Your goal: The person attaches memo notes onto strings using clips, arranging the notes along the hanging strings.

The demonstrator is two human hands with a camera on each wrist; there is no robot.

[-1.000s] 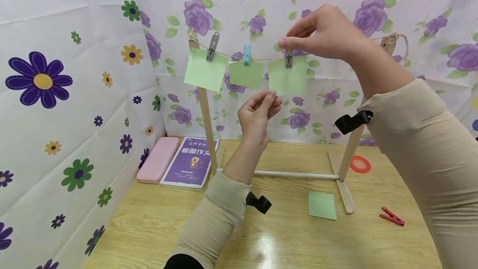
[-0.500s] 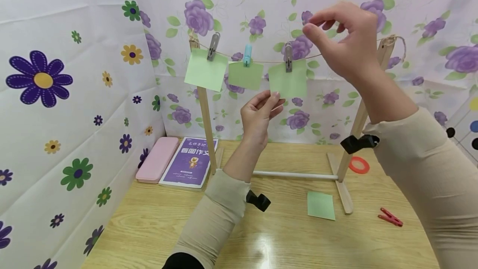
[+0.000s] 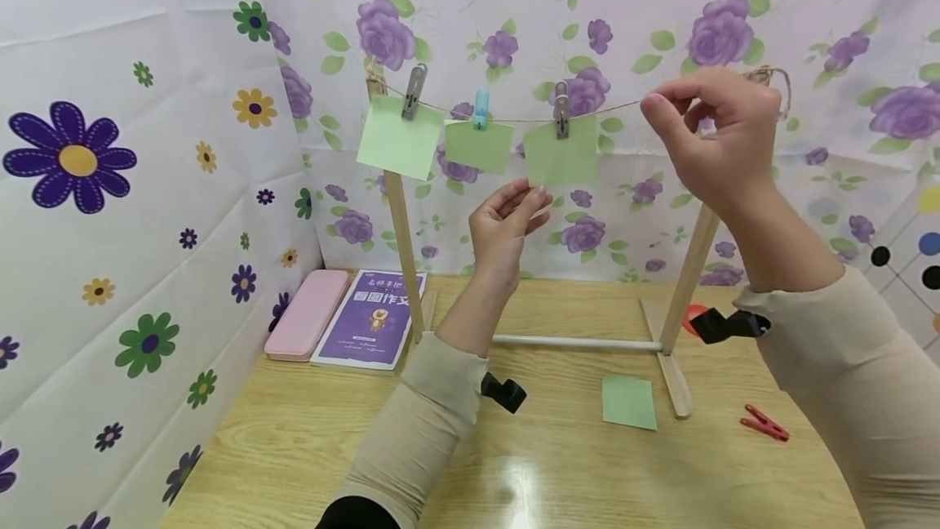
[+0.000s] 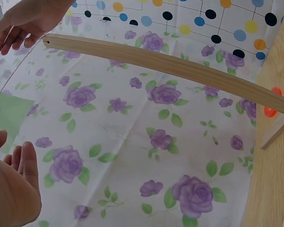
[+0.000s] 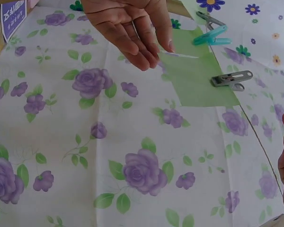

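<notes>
A string (image 3: 620, 106) spans a wooden frame, bearing three pale green sticky notes. The left note (image 3: 400, 137) hangs from a metal clip (image 3: 414, 92), the middle note (image 3: 479, 145) from a light blue clothespin (image 3: 481, 109), the right note (image 3: 576, 157) from another metal clip (image 3: 561, 111). My left hand (image 3: 503, 231) pinches the right note's lower left corner between thumb and fingers. My right hand (image 3: 723, 137), fingers loosely curled, is beside the string near the right post; in the left wrist view that hand (image 4: 31, 21) shows nothing held.
On the table lie a green sticky note (image 3: 629, 402), a red clothespin (image 3: 765, 423) and a red ring (image 3: 693, 318). A pink case (image 3: 308, 315) and a purple book (image 3: 370, 319) lie at the back left. The frame's right post (image 3: 690, 284) and white bottom bar (image 3: 580, 342) stand behind my arms.
My right hand has let go of the metal clip on the right note and moved right and down along the string. My left hand has stayed at the note's lower corner.
</notes>
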